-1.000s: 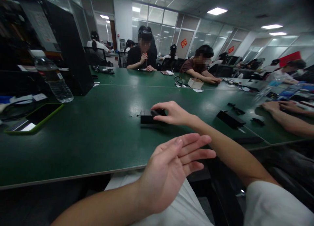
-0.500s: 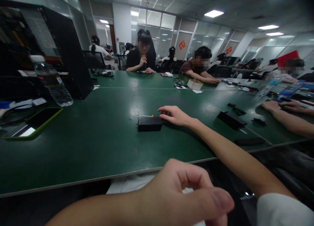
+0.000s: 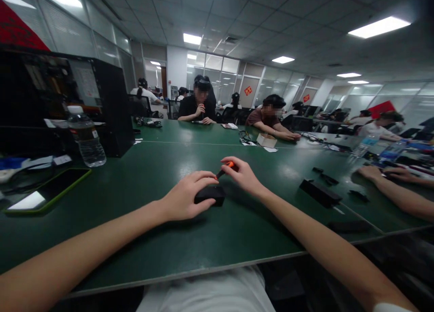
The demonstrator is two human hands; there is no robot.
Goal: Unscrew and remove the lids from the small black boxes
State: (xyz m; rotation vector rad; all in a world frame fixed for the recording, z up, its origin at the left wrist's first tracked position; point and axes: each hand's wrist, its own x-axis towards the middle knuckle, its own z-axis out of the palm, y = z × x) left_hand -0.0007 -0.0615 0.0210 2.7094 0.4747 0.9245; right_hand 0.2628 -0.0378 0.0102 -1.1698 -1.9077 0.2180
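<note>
The left hand (image 3: 186, 195) holds the black box (image 3: 217, 198) on the green desk (image 3: 135, 248), its thumb at the near side and its other fingers set apart over the top and far side. The hand covers the box's left end and much of its top; the dark right end shows. The box's long axis runs roughly left to right.

The right hand (image 3: 239, 172), just right of the box, pinches the orange-and-black tool (image 3: 231, 164) between thumb and fingers. The tool is above the desk by the box's far right corner, slanting from its orange end at far right down to near left, toward the left fingertips. Its lower end is lost among those fingers, so whether it touches the box cannot be told.

Well to the right lie a second black box (image 3: 320, 193), slanting from far left to near right, and small dark parts (image 3: 327, 178), too dim to make out. At left are a phone (image 3: 50, 190) and a bottle (image 3: 86, 140). Another person's forearm (image 3: 400, 190) is cut off at the right edge.
</note>
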